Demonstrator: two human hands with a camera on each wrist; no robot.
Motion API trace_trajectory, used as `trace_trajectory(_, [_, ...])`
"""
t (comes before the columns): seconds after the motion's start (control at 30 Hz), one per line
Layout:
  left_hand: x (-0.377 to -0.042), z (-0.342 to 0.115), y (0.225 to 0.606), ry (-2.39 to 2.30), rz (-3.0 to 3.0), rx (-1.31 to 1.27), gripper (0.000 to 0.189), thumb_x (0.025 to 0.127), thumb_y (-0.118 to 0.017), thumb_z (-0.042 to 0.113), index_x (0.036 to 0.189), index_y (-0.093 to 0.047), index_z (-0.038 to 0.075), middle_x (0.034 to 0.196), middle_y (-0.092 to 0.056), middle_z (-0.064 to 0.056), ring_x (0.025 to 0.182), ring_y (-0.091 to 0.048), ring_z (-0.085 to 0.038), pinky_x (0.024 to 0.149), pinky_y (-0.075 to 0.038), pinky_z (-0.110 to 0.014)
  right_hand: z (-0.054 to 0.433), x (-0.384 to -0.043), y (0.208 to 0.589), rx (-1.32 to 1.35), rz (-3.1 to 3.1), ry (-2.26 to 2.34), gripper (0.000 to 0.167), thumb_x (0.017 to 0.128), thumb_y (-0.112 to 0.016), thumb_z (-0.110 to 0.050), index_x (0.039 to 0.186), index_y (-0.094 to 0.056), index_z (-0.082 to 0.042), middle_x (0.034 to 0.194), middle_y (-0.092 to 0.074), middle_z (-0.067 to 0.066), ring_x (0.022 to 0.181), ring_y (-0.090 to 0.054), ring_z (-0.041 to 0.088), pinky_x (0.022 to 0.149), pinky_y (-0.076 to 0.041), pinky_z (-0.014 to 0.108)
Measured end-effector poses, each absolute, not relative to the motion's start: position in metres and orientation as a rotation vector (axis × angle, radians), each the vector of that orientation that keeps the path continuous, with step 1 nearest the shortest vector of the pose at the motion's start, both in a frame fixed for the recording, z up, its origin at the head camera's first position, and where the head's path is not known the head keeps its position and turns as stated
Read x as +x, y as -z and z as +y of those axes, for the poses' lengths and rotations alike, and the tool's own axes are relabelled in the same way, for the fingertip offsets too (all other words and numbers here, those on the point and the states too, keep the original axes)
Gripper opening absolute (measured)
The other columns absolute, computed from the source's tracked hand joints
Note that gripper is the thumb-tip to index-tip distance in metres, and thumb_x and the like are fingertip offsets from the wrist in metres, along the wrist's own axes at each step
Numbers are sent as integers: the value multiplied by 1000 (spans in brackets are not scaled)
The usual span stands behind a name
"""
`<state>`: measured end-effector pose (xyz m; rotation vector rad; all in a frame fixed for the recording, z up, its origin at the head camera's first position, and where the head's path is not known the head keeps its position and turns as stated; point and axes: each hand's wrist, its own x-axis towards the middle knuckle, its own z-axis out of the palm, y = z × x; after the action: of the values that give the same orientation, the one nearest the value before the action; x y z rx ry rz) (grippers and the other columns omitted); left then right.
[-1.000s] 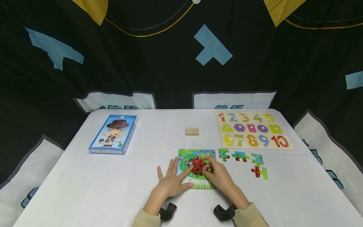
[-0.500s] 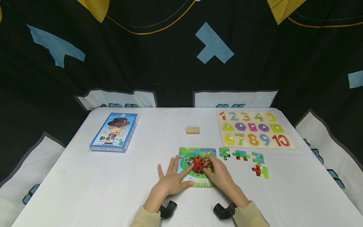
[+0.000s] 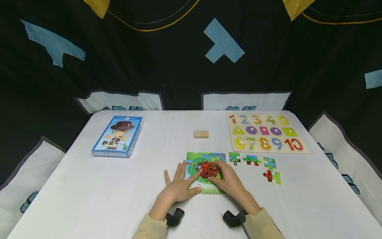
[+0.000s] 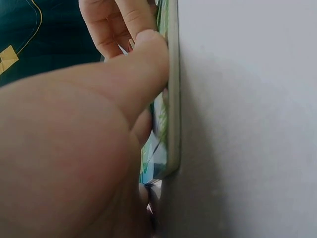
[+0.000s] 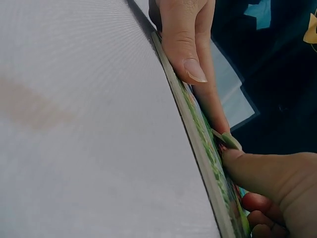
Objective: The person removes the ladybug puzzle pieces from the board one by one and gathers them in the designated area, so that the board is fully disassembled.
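Note:
A ladybug jigsaw puzzle point(image 3: 207, 191) in a thin tray lies on the white table. My left hand point(image 3: 178, 190) spreads over its left side, index finger touching the ladybug and thumb resting on the lower border. My right hand point(image 3: 229, 177) pinches a puzzle piece point(image 5: 231, 141) over the ladybug's right half. In the right wrist view that piece tilts up from the puzzle, with my left index fingertip against it. The right hand covers part of the puzzle's right side. Loose puzzle pieces point(image 3: 252, 160) lie to the right, one with a red spotted part point(image 3: 268, 175).
A wooden number-and-shape board point(image 3: 267, 133) lies at the back right. A small wooden block point(image 3: 201, 134) sits behind the puzzle. A blue game box point(image 3: 117, 136) lies at the back left. Black wrist cameras point(image 3: 175, 217) hang under both wrists.
The right thumb has shifted slightly left and down across the ladybug, the right hand still pinching the piece. The left hand keeps its place on the puzzle. The head view has tilted slightly.

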<state>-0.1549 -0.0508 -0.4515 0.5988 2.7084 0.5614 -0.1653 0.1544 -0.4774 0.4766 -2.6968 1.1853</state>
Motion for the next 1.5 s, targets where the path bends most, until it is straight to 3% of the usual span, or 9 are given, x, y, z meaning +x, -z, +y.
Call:
trace_trajectory(0.33, [-155,-51,451,-581,2698,595,60,86,-47,55,141,-32,34,148,6,-20,135,6,-35,91,14,-67,158,-165,479,547,-2644,-1216,47,76,-73,-15,115,-54,2,91,-58,2,74,-51,15,61,-45,26])
trace_trajectory(0.7, [-158,-51,453,-580,2700,608,61,86,-46,56,141,-31,33,148,8,-20,134,8,-35,90,16,-66,169,-167,467,426,-2668,-1469,45,80,-70,-18,118,-54,0,95,-59,5,81,-53,17,61,-44,22])
trace_trajectory(0.8, [-158,-50,454,-587,2692,608,62,86,-46,57,141,-30,33,148,9,-19,134,9,-34,90,17,-66,184,-162,447,348,-2665,-1541,45,81,-69,-12,119,-53,3,98,-59,11,86,-54,24,68,-46,28])
trace_trajectory(0.9, [-157,-50,454,-593,2690,600,62,86,-46,56,141,-30,33,148,9,-19,134,9,-35,90,16,-66,215,-162,441,326,-2700,-1454,46,81,-69,-17,120,-54,2,106,-59,14,95,-54,28,76,-45,37])
trace_trajectory(1.1, [-156,-52,453,-601,2690,597,62,86,-46,56,141,-31,32,148,9,-19,134,9,-35,90,17,-66,288,-156,450,203,-2771,-1306,50,77,-72,-27,119,-56,-4,123,-48,16,113,-42,35,91,-33,54])
trace_trajectory(1.3, [-156,-55,454,-603,2695,594,61,86,-47,56,141,-33,32,149,7,-19,134,8,-35,90,17,-66,312,-146,456,129,-2909,-1226,54,73,-75,-32,116,-59,-4,130,-39,22,121,-28,46,93,-19,65])
trace_trajectory(1.5, [-157,-52,455,-608,2705,610,61,86,-46,56,141,-32,32,149,7,-19,134,8,-35,90,17,-66,314,-146,458,130,-3011,-1045,56,67,-77,-38,112,-63,-7,132,-38,25,120,-24,49,89,-14,66])
